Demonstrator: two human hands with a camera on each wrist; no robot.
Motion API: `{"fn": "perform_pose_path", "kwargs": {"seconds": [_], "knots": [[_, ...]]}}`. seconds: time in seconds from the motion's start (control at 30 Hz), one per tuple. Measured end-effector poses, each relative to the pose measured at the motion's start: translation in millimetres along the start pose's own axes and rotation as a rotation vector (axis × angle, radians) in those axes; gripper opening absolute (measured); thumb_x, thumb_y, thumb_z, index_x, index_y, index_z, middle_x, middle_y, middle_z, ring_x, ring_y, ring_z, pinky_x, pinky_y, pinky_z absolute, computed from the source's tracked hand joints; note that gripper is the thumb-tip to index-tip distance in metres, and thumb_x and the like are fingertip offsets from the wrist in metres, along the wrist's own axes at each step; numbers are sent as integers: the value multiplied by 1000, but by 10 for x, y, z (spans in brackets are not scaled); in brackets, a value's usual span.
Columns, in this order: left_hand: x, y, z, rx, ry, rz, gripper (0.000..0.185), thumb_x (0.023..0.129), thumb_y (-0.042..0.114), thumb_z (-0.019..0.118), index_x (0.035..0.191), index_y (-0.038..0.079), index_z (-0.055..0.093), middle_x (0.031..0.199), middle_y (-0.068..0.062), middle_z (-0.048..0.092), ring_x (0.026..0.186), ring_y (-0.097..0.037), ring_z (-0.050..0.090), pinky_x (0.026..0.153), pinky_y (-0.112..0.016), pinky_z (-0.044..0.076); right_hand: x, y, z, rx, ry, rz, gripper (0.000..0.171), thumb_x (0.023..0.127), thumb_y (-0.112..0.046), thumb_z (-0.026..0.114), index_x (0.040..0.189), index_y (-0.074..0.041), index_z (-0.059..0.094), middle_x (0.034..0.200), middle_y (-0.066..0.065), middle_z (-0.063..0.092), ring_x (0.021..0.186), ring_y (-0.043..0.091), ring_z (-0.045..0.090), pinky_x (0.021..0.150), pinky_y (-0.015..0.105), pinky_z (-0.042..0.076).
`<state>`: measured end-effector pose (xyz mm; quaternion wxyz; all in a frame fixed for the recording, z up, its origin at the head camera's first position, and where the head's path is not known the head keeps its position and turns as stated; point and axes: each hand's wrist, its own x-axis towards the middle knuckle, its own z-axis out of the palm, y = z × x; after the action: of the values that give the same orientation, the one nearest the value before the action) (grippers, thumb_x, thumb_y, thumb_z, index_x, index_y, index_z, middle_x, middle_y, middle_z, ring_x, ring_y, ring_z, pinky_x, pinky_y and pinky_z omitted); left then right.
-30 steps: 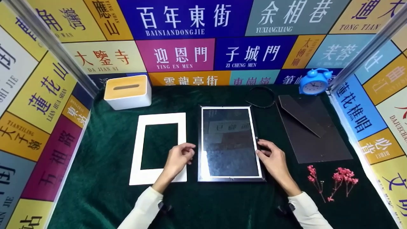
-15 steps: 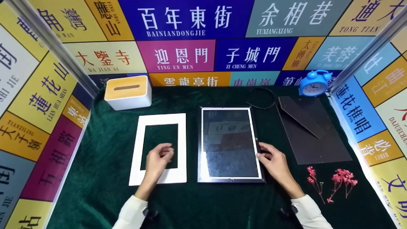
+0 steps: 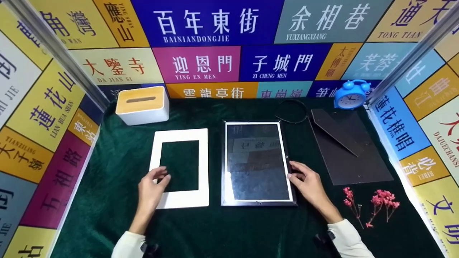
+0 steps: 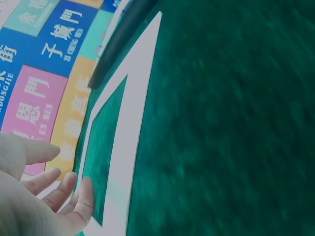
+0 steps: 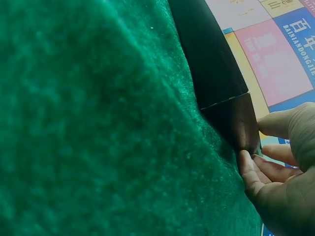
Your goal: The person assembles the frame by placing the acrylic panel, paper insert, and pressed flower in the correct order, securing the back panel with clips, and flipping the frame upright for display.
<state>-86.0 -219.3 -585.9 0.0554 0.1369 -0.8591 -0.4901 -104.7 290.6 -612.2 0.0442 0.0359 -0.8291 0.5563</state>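
Head view: left hand point(image 3: 150, 188) sits at the lower-left corner of the white mat board point(image 3: 179, 168), fingers loosely spread and relaxed, tips on or just over the mat's left border; no grip visible. Mat lies flat on the green cloth point(image 3: 118, 143), just left of the black picture frame point(image 3: 256, 163). Right hand point(image 3: 304, 181) is at the frame's right edge, fingertips touching the rim about midway down, fingers fairly straight, steadying it rather than clasping. Frame lies flat, glass reflecting. Dark backing board point(image 3: 349, 150) is right of the frame, well apart from the mat; pink dried flowers point(image 3: 373, 206) lie near the right forearm. Tissue box point(image 3: 142, 104) and blue alarm clock point(image 3: 350, 94) stand at the back.

Left wrist view: fingers point(image 4: 74, 194) open, slightly fanned, tips at the mat board point(image 4: 133, 128) near the inner window corner; can't tell if they press down.

Right wrist view: fingertips point(image 5: 251, 167) on the frame's dark edge point(image 5: 231, 118), thumb above; light contact, nothing curled around it.

Step, as judged: getting hold of the mat while the frame is steadied. Next move likely needs a pinch under the mat's thin edge to lift it off the soft cloth.
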Motion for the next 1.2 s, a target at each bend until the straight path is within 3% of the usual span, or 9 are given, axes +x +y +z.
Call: {"fn": "perform_pose_path", "kwargs": {"seconds": [0.37,0.67,0.87,1.03,1.2], "knots": [[-51,-172,-190,105,27,-4,38,99,6,78,135,-6,72,127,-27,72,116,-40,64,99,-54,49,-12,7,-12,15,9,7,46,95,10,79,140,10,69,142,29,68,105,33,75,88,13,57],[-88,-237,-315,176,34,-33,42,100,6,76,138,-11,68,130,-31,67,120,-44,56,105,-60,44,8,22,-6,28,7,11,47,94,11,80,140,10,69,140,29,68,104,31,75,87,13,57],[-34,-272,-339,228,31,-27,41,98,4,77,133,-15,67,122,-34,66,118,-49,58,104,-64,45,23,10,-41,16,6,14,46,95,10,80,140,8,70,141,27,69,102,27,76,87,14,58],[13,-293,-335,279,52,-22,37,93,4,81,123,-16,71,111,-30,66,112,-49,60,100,-65,46,31,1,-39,26,-4,11,45,95,11,79,140,9,70,139,27,69,105,31,75,89,14,57],[25,-255,-373,323,6,-75,36,95,6,80,120,-16,68,109,-30,65,110,-48,60,95,-63,48,13,2,-18,38,-9,3,45,94,12,79,138,11,70,139,28,69,104,31,75,88,15,58]]}}
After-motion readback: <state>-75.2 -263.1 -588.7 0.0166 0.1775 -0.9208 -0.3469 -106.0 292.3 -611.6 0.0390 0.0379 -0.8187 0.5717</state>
